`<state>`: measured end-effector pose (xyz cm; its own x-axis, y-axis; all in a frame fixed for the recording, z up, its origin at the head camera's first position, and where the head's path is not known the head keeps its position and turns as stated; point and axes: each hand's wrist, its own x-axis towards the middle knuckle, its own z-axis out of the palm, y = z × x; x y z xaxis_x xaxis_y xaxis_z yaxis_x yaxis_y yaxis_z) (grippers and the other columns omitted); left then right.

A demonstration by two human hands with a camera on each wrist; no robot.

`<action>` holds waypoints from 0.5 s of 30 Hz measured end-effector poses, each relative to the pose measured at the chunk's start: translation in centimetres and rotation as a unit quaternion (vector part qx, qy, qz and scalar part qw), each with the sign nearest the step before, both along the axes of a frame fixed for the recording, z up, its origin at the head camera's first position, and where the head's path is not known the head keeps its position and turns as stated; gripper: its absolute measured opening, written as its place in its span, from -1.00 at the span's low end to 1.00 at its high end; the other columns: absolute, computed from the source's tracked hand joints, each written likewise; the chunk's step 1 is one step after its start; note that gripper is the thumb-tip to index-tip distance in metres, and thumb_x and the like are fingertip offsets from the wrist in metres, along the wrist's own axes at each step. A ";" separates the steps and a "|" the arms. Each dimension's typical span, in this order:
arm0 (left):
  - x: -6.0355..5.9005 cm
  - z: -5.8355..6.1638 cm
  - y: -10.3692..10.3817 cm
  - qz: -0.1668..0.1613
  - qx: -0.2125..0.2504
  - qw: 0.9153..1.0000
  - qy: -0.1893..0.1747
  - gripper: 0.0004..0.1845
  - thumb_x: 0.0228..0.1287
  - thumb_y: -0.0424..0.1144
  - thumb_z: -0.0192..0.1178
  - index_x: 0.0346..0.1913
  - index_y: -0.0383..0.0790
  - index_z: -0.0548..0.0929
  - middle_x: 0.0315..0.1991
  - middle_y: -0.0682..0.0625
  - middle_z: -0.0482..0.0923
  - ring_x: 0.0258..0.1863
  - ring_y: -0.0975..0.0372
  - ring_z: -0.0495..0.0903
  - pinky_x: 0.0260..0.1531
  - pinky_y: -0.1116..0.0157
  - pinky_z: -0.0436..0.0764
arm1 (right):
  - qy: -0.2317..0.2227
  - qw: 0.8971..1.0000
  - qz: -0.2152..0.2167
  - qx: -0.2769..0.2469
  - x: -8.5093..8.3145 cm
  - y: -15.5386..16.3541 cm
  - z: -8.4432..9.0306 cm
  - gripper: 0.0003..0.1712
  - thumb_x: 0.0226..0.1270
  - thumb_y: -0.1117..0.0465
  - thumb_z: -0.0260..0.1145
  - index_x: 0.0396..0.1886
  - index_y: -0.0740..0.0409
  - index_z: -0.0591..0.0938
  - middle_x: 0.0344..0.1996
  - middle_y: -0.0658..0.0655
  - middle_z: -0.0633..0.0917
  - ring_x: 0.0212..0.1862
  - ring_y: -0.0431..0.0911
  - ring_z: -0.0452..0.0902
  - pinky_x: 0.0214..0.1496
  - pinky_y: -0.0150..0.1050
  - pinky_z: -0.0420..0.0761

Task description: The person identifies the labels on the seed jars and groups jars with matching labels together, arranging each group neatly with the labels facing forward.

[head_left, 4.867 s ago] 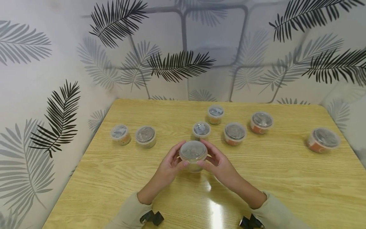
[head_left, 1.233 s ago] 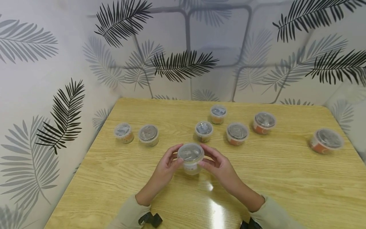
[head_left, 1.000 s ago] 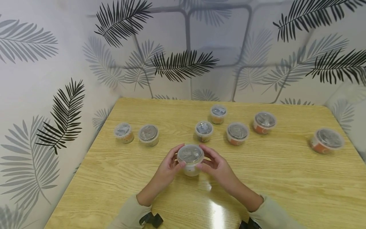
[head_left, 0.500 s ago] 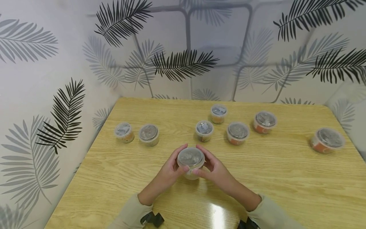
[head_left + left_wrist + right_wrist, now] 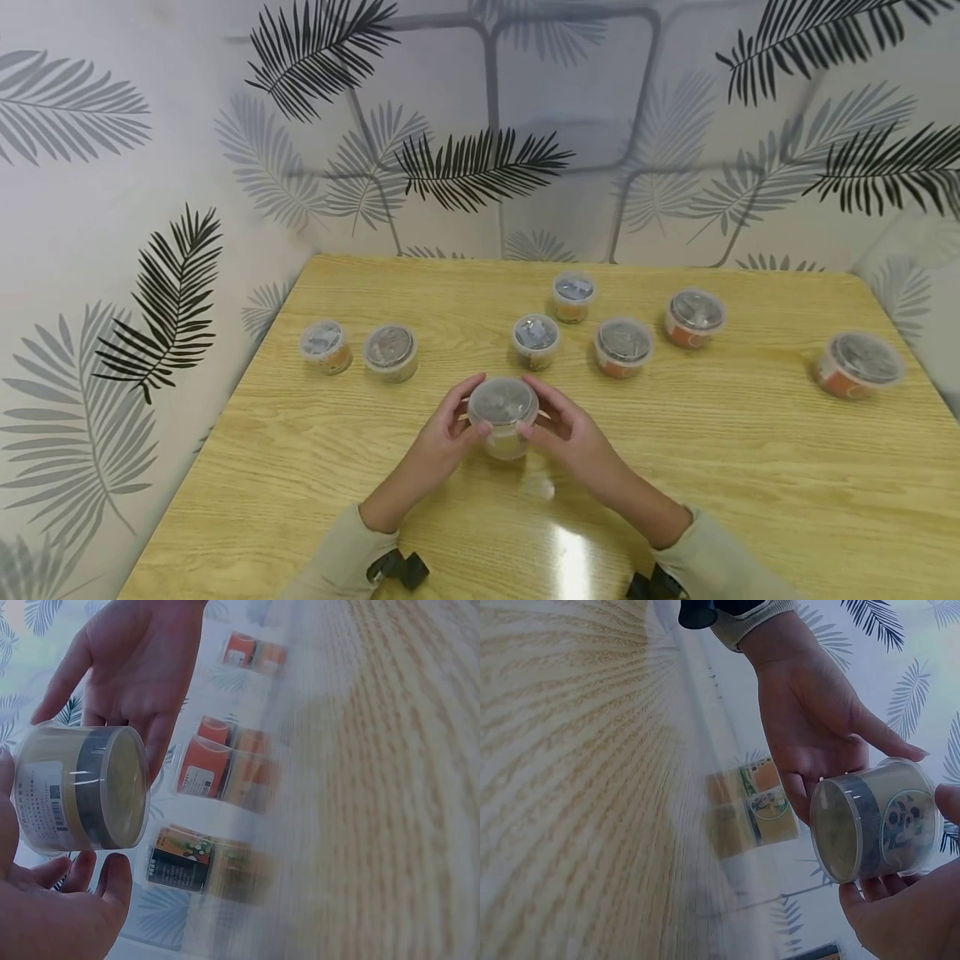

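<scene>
Both hands hold a round clear plastic tub with a lid, close over the near middle of the table. The left hand grips its left side, thumb in front and fingers behind; the right hand mirrors this on the right. In the left wrist view the tub shows a white printed label with a barcode and a dark band near its base. From the right wrist, the tub's other side bears a round cartoon picture. The lid looks greyish from above.
Farther back on the wooden table stand several lidded tubs: two at the left, a small tub just beyond the hands, another small one behind it, orange-labelled tubs right of centre, and a tub far right. A leaf-patterned wall rises behind.
The held tub came slightly nearer the person half a second ago and is now a little farther away again. Both hands kept hold of it. The other tubs stayed put.
</scene>
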<state>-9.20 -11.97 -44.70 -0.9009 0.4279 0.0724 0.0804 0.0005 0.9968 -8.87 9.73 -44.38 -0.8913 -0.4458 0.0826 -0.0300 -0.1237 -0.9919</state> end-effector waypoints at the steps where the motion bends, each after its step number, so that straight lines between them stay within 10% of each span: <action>1: 0.0 0.1 0.0 0.003 -0.005 1.000 -0.001 -0.34 0.35 -0.24 0.10 0.41 -0.24 0.07 0.29 -0.16 0.14 0.16 0.08 0.28 0.09 0.36 0.41 | -0.006 1.000 -0.002 -0.003 0.0 0.0 0.0 -0.28 0.34 0.26 0.20 0.42 0.19 0.12 0.34 0.19 0.25 0.33 0.04 0.18 0.21 -0.28 0.36; 15: 0.5 2.4 0.1 0.046 -0.013 0.999 -0.008 -0.54 0.44 -0.35 -0.08 0.32 -0.35 0.17 0.25 -0.20 0.18 0.10 0.09 0.34 0.10 0.14 0.41 | 0.011 0.999 -0.025 -0.017 0.0 0.4 0.1 -0.38 0.37 0.27 0.16 0.38 0.20 0.22 0.29 0.20 0.31 0.32 0.06 0.17 0.17 -0.33 0.40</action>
<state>-8.66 -11.86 -42.29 -0.9376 0.3444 0.0472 0.0623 0.0329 0.9975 -8.89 10.13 -44.33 -0.9106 -0.3966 0.1162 -0.0584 -0.1548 -0.9862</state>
